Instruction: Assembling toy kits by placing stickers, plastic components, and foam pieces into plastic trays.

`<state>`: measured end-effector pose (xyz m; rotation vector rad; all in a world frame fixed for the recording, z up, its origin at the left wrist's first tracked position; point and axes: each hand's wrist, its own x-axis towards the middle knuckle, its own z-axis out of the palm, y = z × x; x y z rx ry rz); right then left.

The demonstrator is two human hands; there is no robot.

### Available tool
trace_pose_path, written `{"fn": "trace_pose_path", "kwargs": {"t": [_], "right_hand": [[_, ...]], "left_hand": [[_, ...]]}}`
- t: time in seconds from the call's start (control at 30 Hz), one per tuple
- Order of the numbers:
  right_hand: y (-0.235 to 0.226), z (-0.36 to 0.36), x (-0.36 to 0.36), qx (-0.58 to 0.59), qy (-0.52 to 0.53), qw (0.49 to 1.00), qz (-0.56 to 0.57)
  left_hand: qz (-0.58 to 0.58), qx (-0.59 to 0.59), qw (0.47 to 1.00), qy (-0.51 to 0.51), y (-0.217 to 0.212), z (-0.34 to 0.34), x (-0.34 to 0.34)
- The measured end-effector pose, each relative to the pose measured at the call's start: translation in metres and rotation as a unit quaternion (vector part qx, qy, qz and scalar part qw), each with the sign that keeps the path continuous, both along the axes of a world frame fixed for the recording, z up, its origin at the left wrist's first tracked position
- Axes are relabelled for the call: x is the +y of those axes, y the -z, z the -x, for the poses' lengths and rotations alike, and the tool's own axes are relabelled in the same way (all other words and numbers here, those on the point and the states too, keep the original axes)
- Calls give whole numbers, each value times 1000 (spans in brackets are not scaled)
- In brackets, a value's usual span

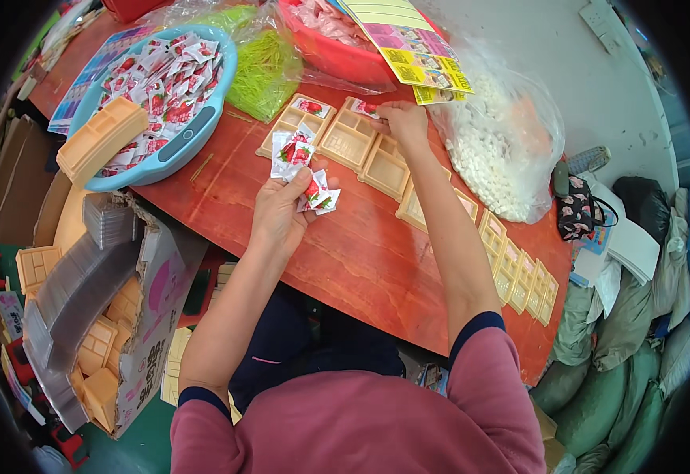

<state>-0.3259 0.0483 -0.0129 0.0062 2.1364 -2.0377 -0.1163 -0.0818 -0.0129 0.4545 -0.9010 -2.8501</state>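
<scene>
My left hand (283, 207) is closed around a bunch of small white sachets (304, 162) printed with red strawberries, held above the table near its front edge. With my right hand (402, 125) I pinch a single strawberry sachet (365, 108) at the top of a beige compartment tray (346, 141). Left of it lies another beige tray (290, 126) with a sachet in its top compartment, partly covered by the bunch. More beige trays (384, 167) continue in a row to the right, partly hidden under my right forearm. Several of the farther trays (511, 268) hold small pale pieces.
A blue basin (223, 95) full of sachets stands at left, with a stack of beige trays (102, 142) on it. Behind are green shredded filler (264, 75), a red basin (353, 67), printed cards (416, 51) and a bag of white pieces (491, 134). A carton (151, 316) stands below left.
</scene>
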Motion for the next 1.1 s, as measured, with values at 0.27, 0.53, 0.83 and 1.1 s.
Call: {"fn": "trace_pose_path", "kwargs": {"t": [0.27, 0.53, 0.83, 1.1], "right_hand": [[-19, -21, 14, 232, -83, 904, -350], [-58, -81, 21, 140, -291, 935, -146], [-36, -48, 76, 7, -79, 996, 25], [14, -12, 77, 15, 20, 1000, -14]], "left_hand": [[18, -21, 999, 26, 0, 1, 4], [53, -35, 994, 94, -4, 1, 28], [61, -51, 989, 125, -4, 2, 48], [61, -59, 988, 129, -1, 1, 43]]}}
